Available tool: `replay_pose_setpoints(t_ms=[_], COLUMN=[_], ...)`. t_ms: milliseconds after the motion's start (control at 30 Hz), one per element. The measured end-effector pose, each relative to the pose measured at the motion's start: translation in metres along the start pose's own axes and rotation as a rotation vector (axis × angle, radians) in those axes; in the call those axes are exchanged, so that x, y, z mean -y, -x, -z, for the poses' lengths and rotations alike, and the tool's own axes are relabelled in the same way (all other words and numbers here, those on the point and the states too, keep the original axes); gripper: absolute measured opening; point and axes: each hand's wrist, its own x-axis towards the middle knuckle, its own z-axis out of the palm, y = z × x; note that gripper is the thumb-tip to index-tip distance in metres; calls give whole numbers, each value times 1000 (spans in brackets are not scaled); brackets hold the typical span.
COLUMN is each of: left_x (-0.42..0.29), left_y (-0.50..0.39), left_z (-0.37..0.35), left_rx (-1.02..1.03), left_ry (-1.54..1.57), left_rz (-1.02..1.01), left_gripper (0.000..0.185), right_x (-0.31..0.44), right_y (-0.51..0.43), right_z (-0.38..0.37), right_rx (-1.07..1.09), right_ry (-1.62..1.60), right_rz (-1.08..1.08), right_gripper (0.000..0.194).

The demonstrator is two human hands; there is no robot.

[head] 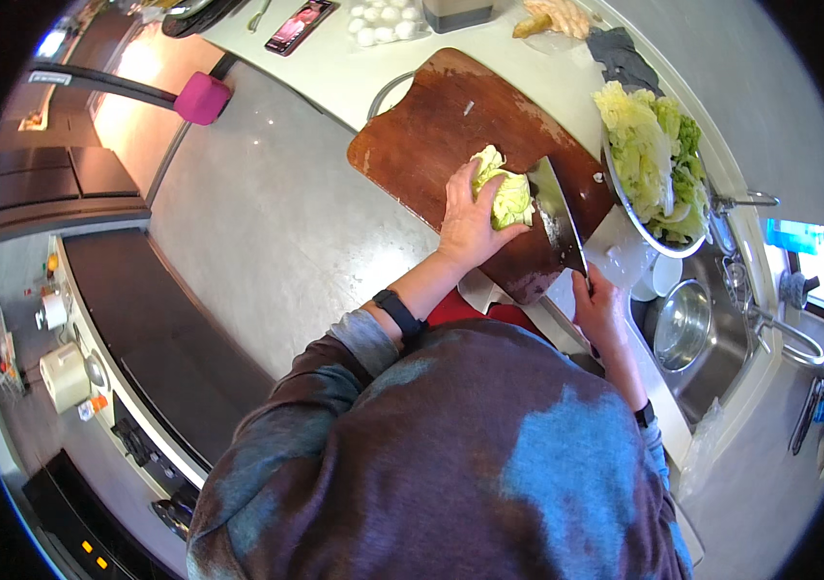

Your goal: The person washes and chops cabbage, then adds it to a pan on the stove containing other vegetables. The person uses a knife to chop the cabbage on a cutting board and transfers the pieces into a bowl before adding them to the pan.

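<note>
My left hand (471,225) holds a piece of leafy cabbage or lettuce (512,197) down on a brown wooden cutting board (426,145). A kitchen cleaver (557,210) is in my right hand (599,304), which grips its handle beyond the board's near right edge. The blade lies just to the right of the leafy piece, with small bits on its face. Right of the board, a metal bowl (662,248) is heaped with torn pale green leaves (636,156).
Beyond the board are a phone (300,26), a bag of white balls (383,22), a grey container (457,14) and a dark cloth (622,56). A sink (727,341) at right holds a metal basin (682,326) beside a faucet (789,341).
</note>
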Motion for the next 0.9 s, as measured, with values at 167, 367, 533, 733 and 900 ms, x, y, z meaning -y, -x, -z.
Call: replay_pose_setpoints(t_ms=[167, 367, 533, 733, 900], left_x=[3, 6, 13, 21, 14], left_y=[2, 1, 4, 3, 6], left_z=[-2, -2, 1, 0, 5], left_rx=[-71, 11, 24, 42, 80], left_ry=[24, 123, 237, 315, 301], left_rz=[-145, -113, -93, -95, -74], left_gripper=[55, 33, 27, 26, 31], right_x=[17, 44, 55, 47, 40], right_y=[0, -7, -13, -41, -86], right_z=[-2, 2, 6, -24, -47], right_rx=[-117, -49, 104, 188, 149], right_ry=[91, 234, 365, 487, 299], right_rz=[144, 297, 274, 196, 327], right_gripper=[21, 29, 32, 22, 20])
